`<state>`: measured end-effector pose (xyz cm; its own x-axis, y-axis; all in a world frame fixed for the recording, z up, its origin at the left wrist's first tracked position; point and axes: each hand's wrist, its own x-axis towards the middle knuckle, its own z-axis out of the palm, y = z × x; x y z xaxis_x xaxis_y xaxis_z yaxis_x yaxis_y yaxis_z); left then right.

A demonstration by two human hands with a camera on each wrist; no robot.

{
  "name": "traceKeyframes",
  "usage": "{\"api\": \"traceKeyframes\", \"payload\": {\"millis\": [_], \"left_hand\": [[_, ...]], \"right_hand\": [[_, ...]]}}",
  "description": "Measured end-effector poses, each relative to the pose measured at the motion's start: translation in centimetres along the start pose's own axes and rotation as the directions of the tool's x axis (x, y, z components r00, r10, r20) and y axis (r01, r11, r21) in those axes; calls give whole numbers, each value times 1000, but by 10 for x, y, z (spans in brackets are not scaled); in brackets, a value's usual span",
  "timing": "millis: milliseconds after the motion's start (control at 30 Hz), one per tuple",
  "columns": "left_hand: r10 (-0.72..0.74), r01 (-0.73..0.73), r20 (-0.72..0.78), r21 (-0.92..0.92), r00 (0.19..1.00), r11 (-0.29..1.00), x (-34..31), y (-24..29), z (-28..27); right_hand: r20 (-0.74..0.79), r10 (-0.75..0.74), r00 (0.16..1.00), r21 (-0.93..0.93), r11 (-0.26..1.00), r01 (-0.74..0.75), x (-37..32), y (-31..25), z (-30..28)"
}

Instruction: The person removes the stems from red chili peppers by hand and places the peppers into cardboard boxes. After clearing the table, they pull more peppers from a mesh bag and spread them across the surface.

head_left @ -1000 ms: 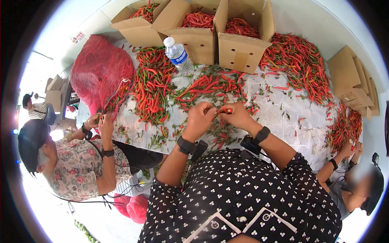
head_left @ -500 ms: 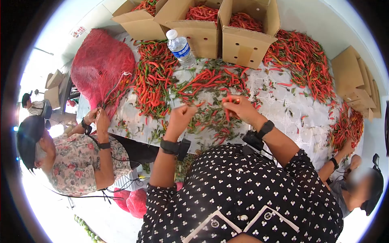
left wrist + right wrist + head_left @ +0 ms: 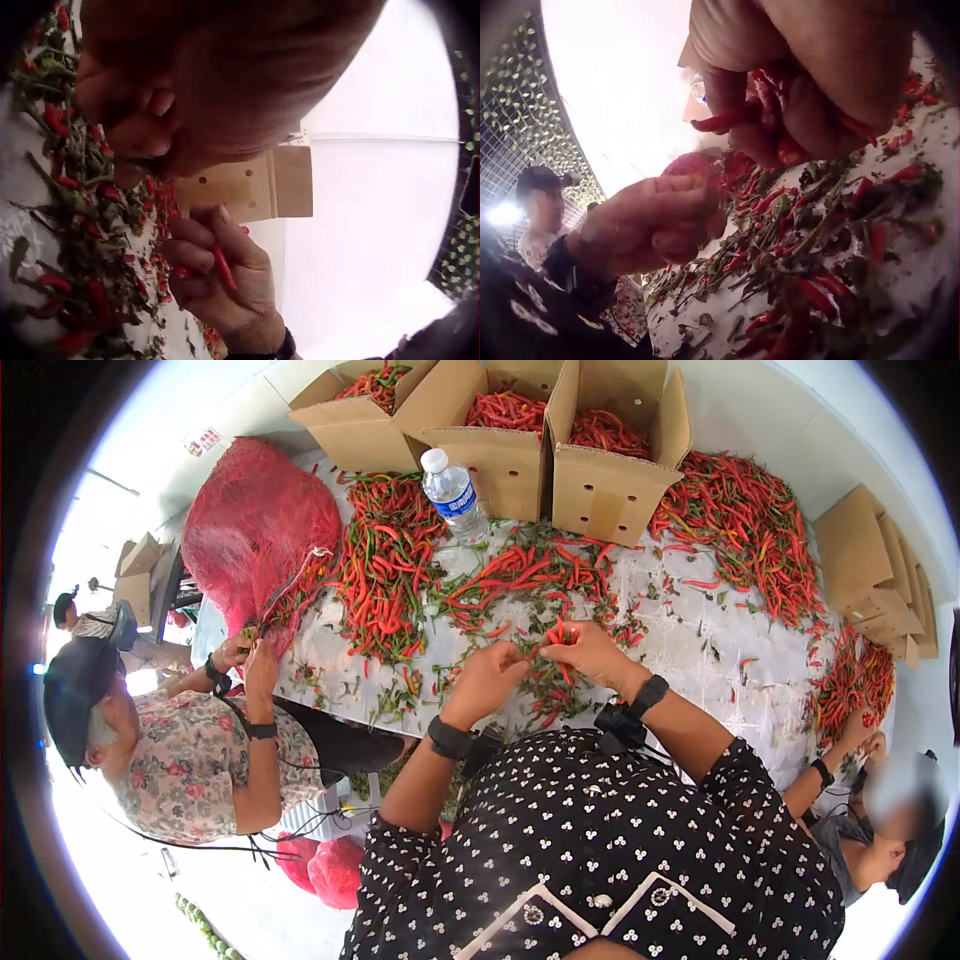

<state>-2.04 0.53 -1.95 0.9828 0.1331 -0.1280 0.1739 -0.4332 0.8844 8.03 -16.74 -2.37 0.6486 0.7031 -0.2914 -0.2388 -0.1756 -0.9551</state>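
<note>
My left hand point(image 3: 490, 678) is beside my right hand point(image 3: 592, 652) above the leaf-strewn middle of the table. Several red chillies point(image 3: 769, 101) lie in the curled fingers of my right hand point(image 3: 802, 82); one tip sticks out past them. In the left wrist view, a red chilli point(image 3: 224, 268) crosses the palm of my right hand point(image 3: 225, 281). The thumb and fingertips of my left hand point(image 3: 217, 82) pinch a small dark green piece point(image 3: 137, 163). Loose chillies point(image 3: 510, 568) with green stems and leaves lie beyond both hands.
Three cardboard boxes point(image 3: 610, 495) of chillies line the back, with a water bottle point(image 3: 455, 495) in front. Chilli heaps point(image 3: 385, 575) lie left and right. A red mesh sack point(image 3: 255, 520) stands at left. One person point(image 3: 190, 760) works at left, another point(image 3: 850, 840) at right.
Half a second ago my left hand was farther left, apart from the right, with a chilli in the air between them. It has come back beside my right hand, which still holds chillies.
</note>
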Motion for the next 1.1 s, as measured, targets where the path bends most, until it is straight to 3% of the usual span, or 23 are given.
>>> {"api": "traceKeyframes", "payload": {"millis": [67, 233, 300, 333, 367, 433, 500, 567, 633, 700, 733, 767, 800, 867, 900, 967, 1033, 1100], "left_hand": [[-15, 16, 71, -15, 997, 1000, 4, 10, 4], [93, -94, 27, 73, 995, 993, 6, 34, 8], [196, -199, 36, 183, 980, 963, 8, 48, 6], [232, -235, 35, 118, 972, 965, 12, 47, 6], [241, -245, 49, 120, 969, 962, 17, 51, 3], [359, -371, 94, 276, 929, 887, 28, 65, -5], [413, -412, 62, 297, 909, 861, 46, 68, -13], [388, -362, -70, 238, 919, 901, 62, 101, -26], [410, -353, -141, 311, 901, 883, 83, 144, -40], [492, -402, -192, 369, 849, 838, 105, 185, -46], [592, -503, -209, 358, 778, 787, 125, 195, -47], [682, -596, -231, 348, 694, 724, 145, 205, -47], [691, -605, -232, 349, 684, 716, 165, 209, -47], [826, -647, -334, 513, 455, 564, 197, 204, -40], [831, -656, -332, 511, 446, 555, 197, 203, -36], [873, -652, -227, 590, 433, 477, 178, 189, -29], [857, -684, -141, 546, 495, 485, 165, 155, -15], [841, -668, -269, 514, 470, 538, 152, 133, -2]], "right_hand": [[-40, -92, 995, -126, 988, 86, -1, -6, 3], [-49, -62, 997, -85, 995, 58, 3, 5, -6], [66, 75, 995, 192, 977, -87, 0, 3, -14], [102, 79, 992, 424, 898, -115, -2, 3, -15], [88, 73, 993, 431, 896, -104, -4, 3, -19], [374, -123, 919, 683, 707, -183, -12, -1, -29], [389, -154, 908, 692, 700, -178, -18, -1, -39], [390, -106, 915, 625, 760, -179, -24, -1, -47], [304, -45, 952, 543, 829, -134, -22, 2, -54], [-71, 180, 981, 84, 981, -174, -30, -6, -56], [-113, 151, 982, 42, 988, -147, -30, -4, -60], [-121, 144, 982, 37, 989, -141, -29, -2, -64], [-184, 130, 974, 131, 986, -107, -25, 1, -69], [-319, 68, 945, 273, 962, 23, -12, 15, -83], [-329, 60, 942, 269, 963, 33, -9, 16, -94], [-521, 39, 852, 271, 955, 123, -2, 14, -119], [-608, 15, 794, 273, 943, 191, 11, 11, -139], [-691, 58, 720, 273, 944, 186, 19, 2, -155]]}}
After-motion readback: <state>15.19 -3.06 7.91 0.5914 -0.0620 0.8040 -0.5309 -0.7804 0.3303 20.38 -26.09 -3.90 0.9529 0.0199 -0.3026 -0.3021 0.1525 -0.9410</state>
